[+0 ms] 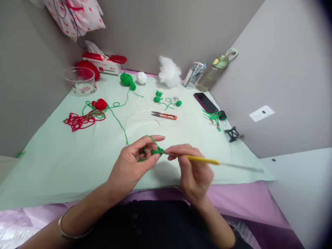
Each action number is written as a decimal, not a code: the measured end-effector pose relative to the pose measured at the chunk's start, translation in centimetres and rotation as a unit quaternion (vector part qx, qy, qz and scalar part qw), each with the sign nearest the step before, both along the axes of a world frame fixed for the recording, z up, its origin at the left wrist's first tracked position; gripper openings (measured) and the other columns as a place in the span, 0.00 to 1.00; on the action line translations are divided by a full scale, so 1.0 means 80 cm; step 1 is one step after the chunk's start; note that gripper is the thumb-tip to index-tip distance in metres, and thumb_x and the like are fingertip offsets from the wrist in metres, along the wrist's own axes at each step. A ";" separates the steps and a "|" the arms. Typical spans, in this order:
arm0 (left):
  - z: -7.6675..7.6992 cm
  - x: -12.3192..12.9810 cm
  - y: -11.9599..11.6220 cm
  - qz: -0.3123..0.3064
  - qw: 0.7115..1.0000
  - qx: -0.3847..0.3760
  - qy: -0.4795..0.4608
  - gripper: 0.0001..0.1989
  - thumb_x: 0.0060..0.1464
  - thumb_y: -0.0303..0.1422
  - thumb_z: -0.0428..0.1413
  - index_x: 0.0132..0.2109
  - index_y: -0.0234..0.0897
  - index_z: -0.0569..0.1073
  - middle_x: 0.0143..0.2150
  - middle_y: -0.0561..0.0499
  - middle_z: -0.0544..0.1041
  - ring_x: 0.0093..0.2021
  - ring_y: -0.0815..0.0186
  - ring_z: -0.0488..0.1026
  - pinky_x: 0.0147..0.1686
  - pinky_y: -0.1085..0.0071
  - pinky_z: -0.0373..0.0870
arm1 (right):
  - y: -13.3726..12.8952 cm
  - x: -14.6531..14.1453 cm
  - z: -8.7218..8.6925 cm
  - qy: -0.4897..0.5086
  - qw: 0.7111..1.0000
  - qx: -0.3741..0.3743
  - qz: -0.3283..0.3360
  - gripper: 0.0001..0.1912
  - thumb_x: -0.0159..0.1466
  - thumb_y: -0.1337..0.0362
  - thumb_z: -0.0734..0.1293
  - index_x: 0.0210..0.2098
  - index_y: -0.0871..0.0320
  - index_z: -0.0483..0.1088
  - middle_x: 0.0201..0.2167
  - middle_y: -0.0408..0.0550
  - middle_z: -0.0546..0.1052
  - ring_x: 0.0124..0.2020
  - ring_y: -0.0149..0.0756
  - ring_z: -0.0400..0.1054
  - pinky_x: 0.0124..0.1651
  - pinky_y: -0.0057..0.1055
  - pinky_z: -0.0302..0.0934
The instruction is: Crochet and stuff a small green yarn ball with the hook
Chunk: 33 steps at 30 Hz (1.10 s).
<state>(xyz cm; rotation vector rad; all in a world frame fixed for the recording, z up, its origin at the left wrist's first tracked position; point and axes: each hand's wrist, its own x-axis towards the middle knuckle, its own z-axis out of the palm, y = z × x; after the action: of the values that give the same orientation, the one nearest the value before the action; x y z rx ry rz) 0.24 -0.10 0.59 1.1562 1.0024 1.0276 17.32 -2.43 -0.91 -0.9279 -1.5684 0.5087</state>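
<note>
Table under pale green cloth (77, 162), left hand (135, 157) half-curled above the near edge, right hand (194, 166) closed pen-fashion on slim yellow-handled metal crochet hook (204, 159), its tip at small green yarn piece (156, 151) pinched in left hand.

The left forearm (94, 204) slants in from the lower left; the left hand (129, 164) turns its palm inward, index finger (155, 138) stretched out, thumb (150, 163) pinching below, other fingers curled. The right forearm (215, 219) comes up from the lower right, and the right hand (194, 173) grips pen-fashion, fingertips (173, 150) near the left thumb's tip.
</note>
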 end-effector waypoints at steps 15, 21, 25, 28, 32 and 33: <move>0.004 0.002 -0.001 -0.069 0.955 -0.179 -0.227 0.25 0.55 0.32 0.67 0.60 0.40 0.77 0.29 0.57 0.69 0.25 0.76 0.60 0.30 0.78 0.70 | -0.003 -0.002 -0.010 -0.165 0.972 0.141 -0.087 0.19 0.67 0.73 0.67 0.53 0.48 0.76 0.44 0.51 0.80 0.43 0.42 0.76 0.38 0.39 0.74; 0.010 0.000 0.001 -0.067 0.951 -0.171 -0.249 0.22 0.55 0.29 0.66 0.57 0.40 0.79 0.34 0.56 0.70 0.18 0.83 0.53 0.20 0.79 0.68 | 0.008 -0.005 0.000 0.099 0.995 0.005 -0.015 0.11 0.72 0.67 0.63 0.42 0.53 0.78 0.34 0.48 0.79 0.33 0.36 0.72 0.34 0.36 0.69; 0.007 0.002 -0.001 -0.080 0.965 -0.143 -0.205 0.22 0.54 0.32 0.67 0.56 0.43 0.79 0.38 0.54 0.71 0.24 0.76 0.69 0.24 0.77 0.71 | 0.008 -0.008 -0.001 0.076 0.997 -0.013 0.021 0.10 0.71 0.67 0.64 0.43 0.53 0.79 0.38 0.49 0.81 0.41 0.39 0.74 0.40 0.38 0.70; 0.005 -0.001 0.000 -0.060 0.976 -0.122 -0.169 0.22 0.54 0.32 0.67 0.56 0.44 0.79 0.37 0.54 0.71 0.26 0.73 0.74 0.29 0.75 0.72 | 0.004 -0.007 -0.001 0.089 0.996 -0.002 -0.008 0.11 0.72 0.68 0.64 0.44 0.53 0.79 0.37 0.48 0.81 0.38 0.37 0.74 0.38 0.36 0.70; 0.007 -0.005 0.002 -0.042 0.983 -0.099 -0.150 0.18 0.55 0.31 0.67 0.54 0.44 0.81 0.37 0.55 0.70 0.28 0.73 0.74 0.32 0.74 0.70 | 0.004 -0.002 0.001 0.145 0.989 -0.027 -0.026 0.10 0.72 0.66 0.64 0.41 0.54 0.78 0.33 0.47 0.79 0.31 0.33 0.71 0.33 0.33 0.67; 0.008 -0.005 0.002 -0.040 0.983 -0.098 -0.153 0.18 0.55 0.31 0.67 0.53 0.44 0.81 0.37 0.55 0.70 0.28 0.73 0.73 0.32 0.74 0.70 | 0.005 -0.001 0.001 0.165 0.985 -0.041 -0.017 0.09 0.72 0.65 0.64 0.40 0.55 0.78 0.32 0.47 0.79 0.29 0.33 0.70 0.32 0.33 0.67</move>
<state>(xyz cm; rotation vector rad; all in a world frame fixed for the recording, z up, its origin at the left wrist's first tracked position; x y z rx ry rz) -0.15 0.08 1.25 0.8411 0.7859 0.9831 17.20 -2.00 -0.82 -0.8792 -1.2377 0.6708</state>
